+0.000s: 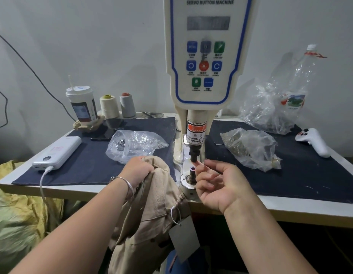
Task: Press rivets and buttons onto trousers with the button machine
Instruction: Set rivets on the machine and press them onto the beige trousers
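Beige trousers [152, 210] bunched at the counter's [290, 206] near edge, left of the button machine [208, 56]; most of the cloth hangs below the edge, a grey tag [184, 239] dangling on a white loop. Left hand [137, 169] is the grip on them: fingers curled into the top fold, clenched around a gathered wad, wrist with a silver bangle [124, 183] resting at the counter edge. The cloth rises just above that fist and sits just beside the machine's round base, not under the punch. Right hand [217, 182] palm up at the lower die [192, 172], fingers loosely bent, fingertip and thumb close together right by the die's top and under the black upper punch [194, 154]; whether a rivet is pinched there, cannot tell, too small. Warning label on the ram above reads "care of your finger". Outward: dark blue cloth mats [92, 155] on both sides of the machine. Left side: clear bag of metal parts [134, 145], white power bank [57, 153] with cable plugged in, dark phone [108, 129], lidded cup [82, 105] with straw, two thread cones [117, 105]. Right side: clear bag of brownish parts [250, 147], larger crumpled bag [270, 109] behind it, plastic bottle [302, 76], white handheld controller [314, 141].
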Demonstrator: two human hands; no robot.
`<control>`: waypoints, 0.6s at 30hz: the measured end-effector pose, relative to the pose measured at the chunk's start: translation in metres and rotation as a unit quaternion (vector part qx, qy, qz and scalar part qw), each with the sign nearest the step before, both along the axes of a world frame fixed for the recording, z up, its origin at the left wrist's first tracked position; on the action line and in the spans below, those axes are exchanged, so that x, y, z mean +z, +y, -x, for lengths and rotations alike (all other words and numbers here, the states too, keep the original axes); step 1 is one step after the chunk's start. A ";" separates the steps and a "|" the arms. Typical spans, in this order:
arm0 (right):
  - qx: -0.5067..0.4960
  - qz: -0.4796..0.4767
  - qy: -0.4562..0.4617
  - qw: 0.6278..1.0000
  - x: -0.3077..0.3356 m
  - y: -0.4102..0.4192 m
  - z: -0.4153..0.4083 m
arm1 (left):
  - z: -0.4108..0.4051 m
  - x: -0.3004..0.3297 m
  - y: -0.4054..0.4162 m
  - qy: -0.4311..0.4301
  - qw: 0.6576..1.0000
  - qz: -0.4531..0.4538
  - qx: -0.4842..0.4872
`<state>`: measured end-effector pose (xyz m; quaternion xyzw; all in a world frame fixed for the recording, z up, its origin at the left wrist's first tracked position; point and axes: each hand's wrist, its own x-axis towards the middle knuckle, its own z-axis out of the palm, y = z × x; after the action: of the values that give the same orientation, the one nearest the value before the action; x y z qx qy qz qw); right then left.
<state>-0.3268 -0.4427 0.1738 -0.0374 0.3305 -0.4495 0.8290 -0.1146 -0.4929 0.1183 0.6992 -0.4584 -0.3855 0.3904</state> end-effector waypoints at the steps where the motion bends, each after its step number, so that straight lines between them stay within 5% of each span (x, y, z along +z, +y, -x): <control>1: -0.003 0.005 -0.001 1.000 0.000 0.002 0.000 | 0.000 0.000 0.001 -0.002 1.000 0.001 -0.003; 5: -0.024 0.036 0.046 0.998 -0.006 0.013 0.000 | 0.000 0.003 0.001 -0.020 0.999 0.011 -0.025; 11: -0.028 0.168 0.212 0.962 -0.023 0.044 -0.021 | -0.020 0.013 0.004 -0.159 0.981 0.033 -0.105; 14: 0.013 0.341 0.334 0.879 -0.011 0.041 -0.054 | -0.038 0.008 0.009 -0.179 0.979 0.020 -0.096; 18: -0.030 0.518 0.513 0.684 0.009 -0.010 -0.109 | -0.047 0.005 0.015 -0.065 0.994 0.013 -0.083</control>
<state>-0.2179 -0.4525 0.1823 -0.6751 0.4198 -0.4848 0.3648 -0.0674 -0.4778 0.1235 0.6770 -0.5443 -0.3646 0.3354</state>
